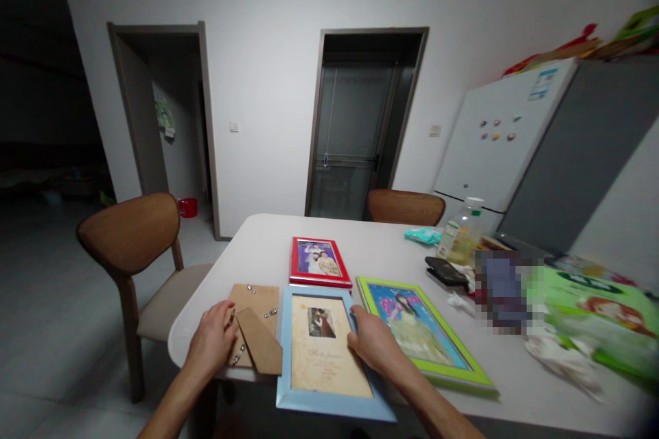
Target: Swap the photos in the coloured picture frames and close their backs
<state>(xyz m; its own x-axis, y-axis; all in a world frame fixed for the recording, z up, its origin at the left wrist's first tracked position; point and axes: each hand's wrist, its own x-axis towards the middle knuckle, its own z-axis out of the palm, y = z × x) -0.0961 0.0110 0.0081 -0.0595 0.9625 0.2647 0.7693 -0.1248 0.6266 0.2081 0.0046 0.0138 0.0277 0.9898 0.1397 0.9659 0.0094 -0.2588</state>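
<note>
A light blue picture frame (pixel 288 384) with a cream printed sheet and a small photo lies at the table's near edge. My right hand (pixel 378 343) is closed on its right side, thumb over the front. To the left is a brown frame backing board (pixel 265 293) with metal clips and a folding stand (pixel 260 343). My left hand (pixel 213 333) is closed at the board's left edge, fingertips curled beside a clip and partly hidden. Beyond the blue frame lies a red picture frame (pixel 322 281) with a group photo. A lime green picture frame (pixel 453 378) lies to the right.
The white table (pixel 268 233) also bears a bottle (pixel 463 233), a black phone-like object (pixel 445 271), crumpled tissue (pixel 460 303), a teal packet (pixel 423 236) and a green package (pixel 597 302). Wooden chairs (pixel 131 233) stand left and behind. A fridge (pixel 494 158) is at right.
</note>
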